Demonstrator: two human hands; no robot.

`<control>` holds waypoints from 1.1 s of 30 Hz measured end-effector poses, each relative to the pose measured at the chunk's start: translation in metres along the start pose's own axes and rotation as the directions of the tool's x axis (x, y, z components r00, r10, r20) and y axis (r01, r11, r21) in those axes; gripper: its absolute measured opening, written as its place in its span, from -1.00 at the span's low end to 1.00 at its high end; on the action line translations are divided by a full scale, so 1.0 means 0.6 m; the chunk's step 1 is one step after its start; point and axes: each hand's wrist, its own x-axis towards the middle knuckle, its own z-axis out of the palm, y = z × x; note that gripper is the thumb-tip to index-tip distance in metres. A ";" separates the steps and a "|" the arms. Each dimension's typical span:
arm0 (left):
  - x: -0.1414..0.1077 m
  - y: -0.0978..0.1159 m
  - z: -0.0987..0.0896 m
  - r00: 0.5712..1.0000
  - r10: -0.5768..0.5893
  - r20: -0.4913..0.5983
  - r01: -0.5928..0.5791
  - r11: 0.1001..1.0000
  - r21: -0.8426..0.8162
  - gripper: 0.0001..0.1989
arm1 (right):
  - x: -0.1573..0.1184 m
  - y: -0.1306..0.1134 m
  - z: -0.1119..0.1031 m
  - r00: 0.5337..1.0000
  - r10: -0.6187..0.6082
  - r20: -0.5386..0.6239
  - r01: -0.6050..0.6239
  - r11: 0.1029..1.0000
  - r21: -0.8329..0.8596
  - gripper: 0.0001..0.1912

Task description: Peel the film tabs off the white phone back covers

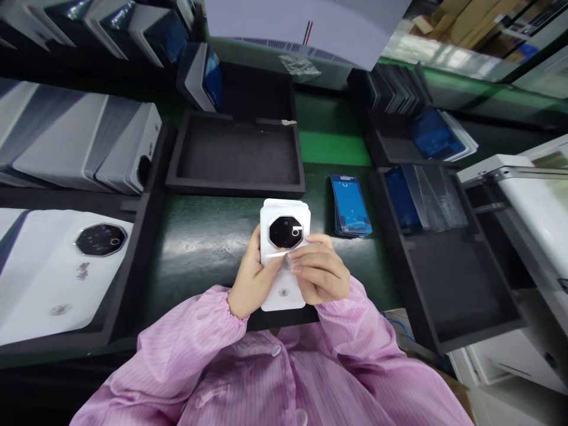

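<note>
A white phone back cover [273, 273] with a dark octagonal camera module [286, 232] is held upright before my chest. A second white edge shows behind its top. My left hand [252, 278] is closed around the cover's left side, its thumb across the front. Just below the camera module, my right hand [322, 271] has its fingers pinched together over the cover's face. What looks like a bit of clear film [284, 254] glints at those fingertips. Right of the cover, a small stack of blue-faced phone panels [351, 204] lies on the green bench mat.
On the left, black trays [155, 177] hold rows of white covers [84, 136]. A black foam tray [239, 151] sits beyond my hands. Trays on the right [461, 284] hold blue and clear-filmed panels [426, 198]. A white sheet [306, 26] hangs at the back.
</note>
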 end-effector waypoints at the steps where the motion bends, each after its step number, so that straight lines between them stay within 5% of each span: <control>1: -0.001 0.000 0.000 1.000 0.004 -0.001 -0.004 1.000 0.004 -0.56 | 0.000 0.000 0.000 1.000 0.001 0.006 -0.001 1.000 0.000 -0.75; 33: -0.006 0.006 0.002 0.997 0.078 -0.017 -0.077 0.996 0.053 -0.57 | 0.021 -0.013 0.003 0.997 -0.059 -0.047 0.059 0.998 0.004 -0.89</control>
